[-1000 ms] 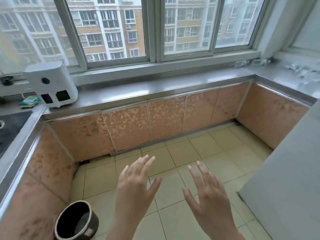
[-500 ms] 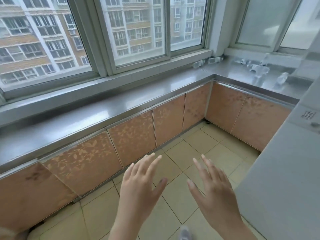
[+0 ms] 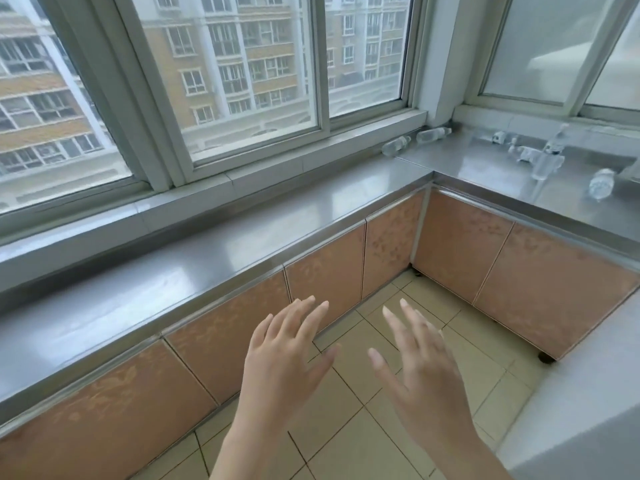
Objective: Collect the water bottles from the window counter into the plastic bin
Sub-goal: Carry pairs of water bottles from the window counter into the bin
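Note:
Two clear water bottles lie on their sides on the window ledge in the far corner, one (image 3: 396, 145) to the left of the other (image 3: 433, 134). Several more clear bottles are scattered on the steel counter (image 3: 491, 168) at the right: an upright one (image 3: 549, 157), one lying near the edge (image 3: 600, 184), and small ones (image 3: 523, 152) further back. My left hand (image 3: 284, 351) and my right hand (image 3: 420, 362) are raised over the floor with fingers spread, holding nothing, far from the bottles. No plastic bin is in view.
A long steel counter (image 3: 194, 271) runs under the window and turns the corner to the right. Orange patterned cabinet doors (image 3: 325, 289) sit below it. A pale grey surface (image 3: 588, 393) fills the lower right. Beige floor tiles (image 3: 346, 427) lie between.
The view has swung right and moved closer to the counter corner; the white appliance and the round pot on the floor have left the frame and the bottles show larger. Both hands stay open.

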A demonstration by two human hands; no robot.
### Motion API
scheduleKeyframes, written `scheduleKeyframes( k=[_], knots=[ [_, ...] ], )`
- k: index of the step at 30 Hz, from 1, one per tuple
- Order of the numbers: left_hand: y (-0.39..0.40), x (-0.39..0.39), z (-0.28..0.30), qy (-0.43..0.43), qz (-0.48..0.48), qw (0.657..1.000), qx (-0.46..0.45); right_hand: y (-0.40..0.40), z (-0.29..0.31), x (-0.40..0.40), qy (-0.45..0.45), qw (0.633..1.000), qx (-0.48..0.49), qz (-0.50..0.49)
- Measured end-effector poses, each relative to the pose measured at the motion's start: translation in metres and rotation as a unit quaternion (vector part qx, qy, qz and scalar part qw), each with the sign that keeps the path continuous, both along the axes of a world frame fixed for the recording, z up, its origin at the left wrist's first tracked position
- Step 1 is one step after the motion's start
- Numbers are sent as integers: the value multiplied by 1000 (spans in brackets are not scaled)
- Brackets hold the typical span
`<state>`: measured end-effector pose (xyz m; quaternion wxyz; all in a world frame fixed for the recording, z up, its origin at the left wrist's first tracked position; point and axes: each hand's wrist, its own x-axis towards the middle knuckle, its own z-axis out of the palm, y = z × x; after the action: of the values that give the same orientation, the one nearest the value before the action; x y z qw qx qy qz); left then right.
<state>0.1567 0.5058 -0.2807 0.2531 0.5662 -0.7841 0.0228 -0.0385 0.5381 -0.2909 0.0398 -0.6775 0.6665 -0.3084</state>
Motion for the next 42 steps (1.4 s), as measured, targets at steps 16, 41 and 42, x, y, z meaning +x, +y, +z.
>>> scheduleKeyframes(
  k=[16, 41, 42],
  knots=[
    [-334, -141, -11, 16, -155, 987, 27, -259, 5, -114, 17, 988, 43, -149],
    [-717, -402, -31, -9, -122, 990, 65, -651, -9, -378, 12, 989, 111, -102],
    [-727, -409, -32, -14, -119, 990, 70, -664, -10, -386, 19, 989, 116, -92]
  ],
)
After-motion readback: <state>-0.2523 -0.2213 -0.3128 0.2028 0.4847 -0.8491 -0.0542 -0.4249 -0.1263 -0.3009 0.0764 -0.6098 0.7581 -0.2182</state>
